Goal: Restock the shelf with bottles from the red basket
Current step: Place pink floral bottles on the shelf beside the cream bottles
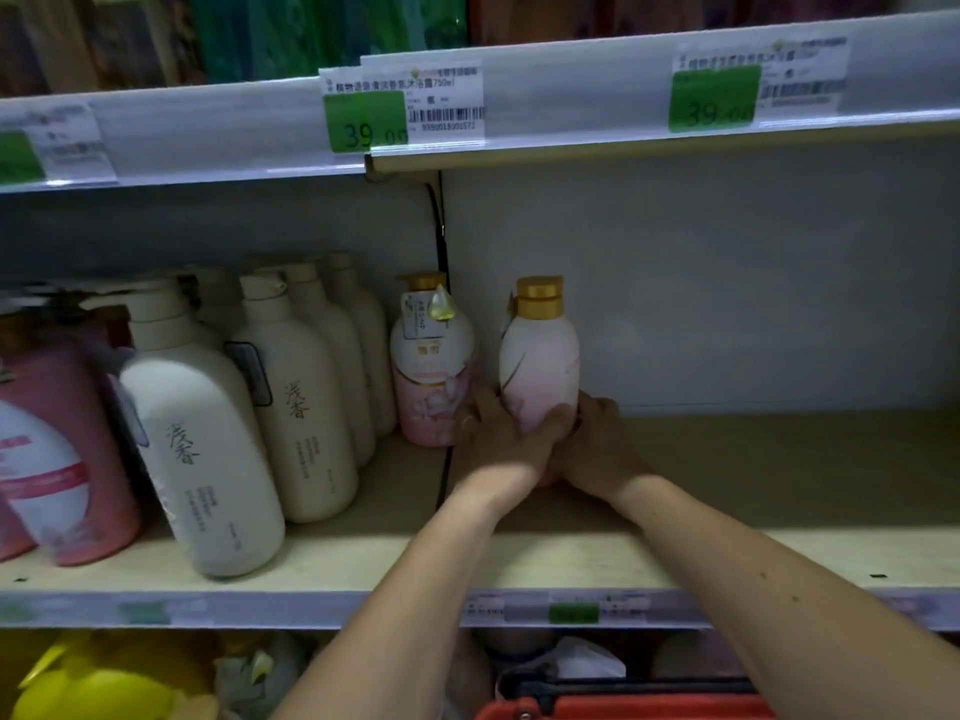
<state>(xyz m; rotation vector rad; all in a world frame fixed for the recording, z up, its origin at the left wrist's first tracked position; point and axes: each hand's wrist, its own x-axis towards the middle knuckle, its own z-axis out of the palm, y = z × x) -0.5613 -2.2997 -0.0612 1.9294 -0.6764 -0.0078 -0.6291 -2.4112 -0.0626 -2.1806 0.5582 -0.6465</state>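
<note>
At 6 o'clock sits the red basket (623, 709). Further in, the left hand (501, 439) and right hand (597, 441) wrap their fingers around the base of an upright pink-white bottle (540, 356) on the shelf (753, 475); a matching bottle (431, 366) stands at its 9 o'clock.

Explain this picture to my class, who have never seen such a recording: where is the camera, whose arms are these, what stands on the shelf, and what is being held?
There is no machine here. One camera, worn on a person's head, looks forward and down at their own arms. The left hand and right hand together grip the base of a pink and white bottle with a gold cap, upright on the wooden shelf. A similar bottle stands just left of it, then rows of cream bottles. The red basket shows at the bottom edge.
</note>
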